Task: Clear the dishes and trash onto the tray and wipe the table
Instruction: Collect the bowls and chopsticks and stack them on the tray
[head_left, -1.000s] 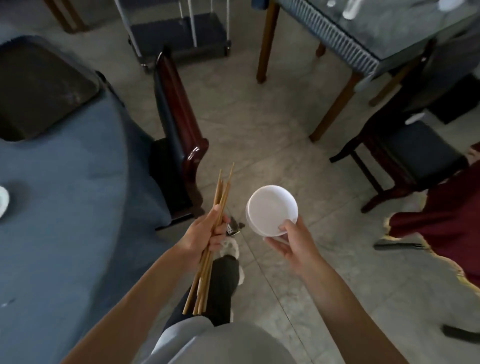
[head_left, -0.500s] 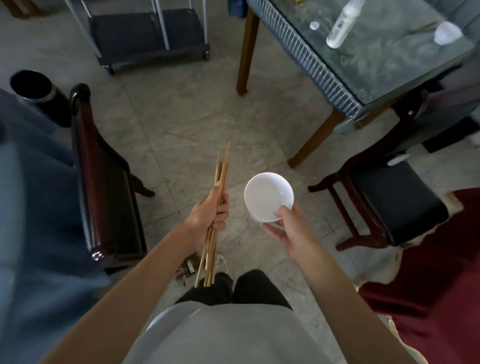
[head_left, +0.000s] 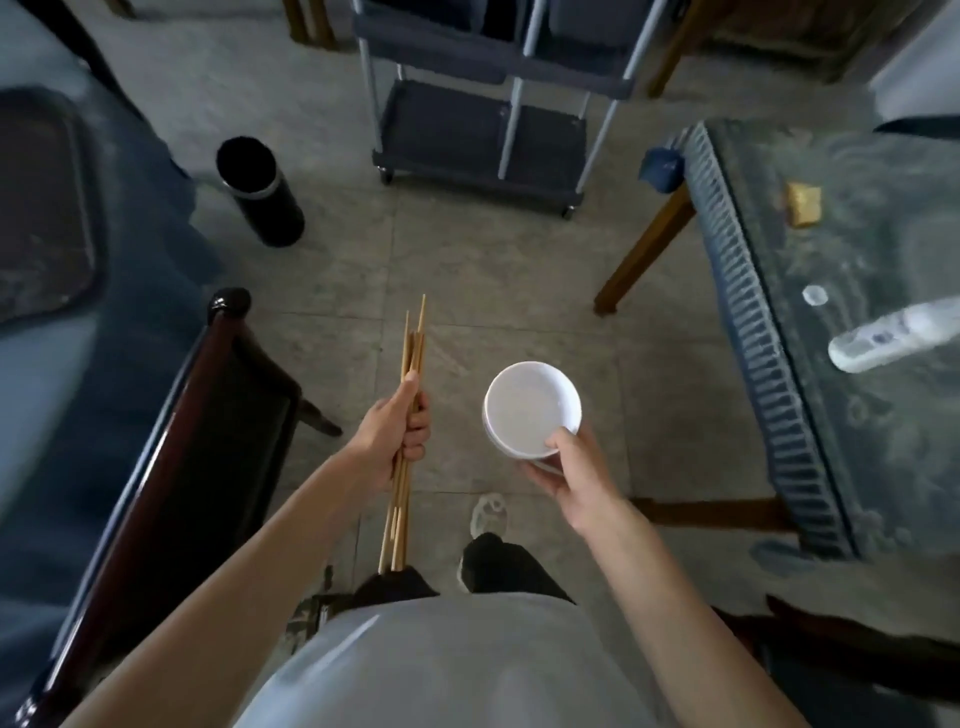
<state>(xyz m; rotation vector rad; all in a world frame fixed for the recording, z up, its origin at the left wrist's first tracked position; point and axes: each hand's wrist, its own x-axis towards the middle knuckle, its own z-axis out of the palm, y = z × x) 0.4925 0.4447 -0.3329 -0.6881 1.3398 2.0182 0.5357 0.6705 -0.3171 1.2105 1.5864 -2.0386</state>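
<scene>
My left hand (head_left: 397, 434) is closed around a bundle of several wooden chopsticks (head_left: 410, 353), held upright over the floor. My right hand (head_left: 569, 475) grips white stacked bowls (head_left: 530, 408) by the near rim, mouth up and empty. A dark tray (head_left: 47, 208) lies on the blue-clothed table (head_left: 57, 395) at the far left. Straight ahead stands a grey service cart (head_left: 483, 124) with dark shelves.
A dark wooden chair (head_left: 171, 467) stands between me and the blue table. A black cylindrical bin (head_left: 260, 192) sits on the floor left of the cart. At right, a glass-topped table (head_left: 831, 322) carries a plastic bottle (head_left: 893, 335), a cap and a yellow sponge (head_left: 804, 203).
The view has swung left, bringing the cart and bin ahead, the tray back into view and the glass-topped table to the right. Both hands keep the same hold on chopsticks and bowls.
</scene>
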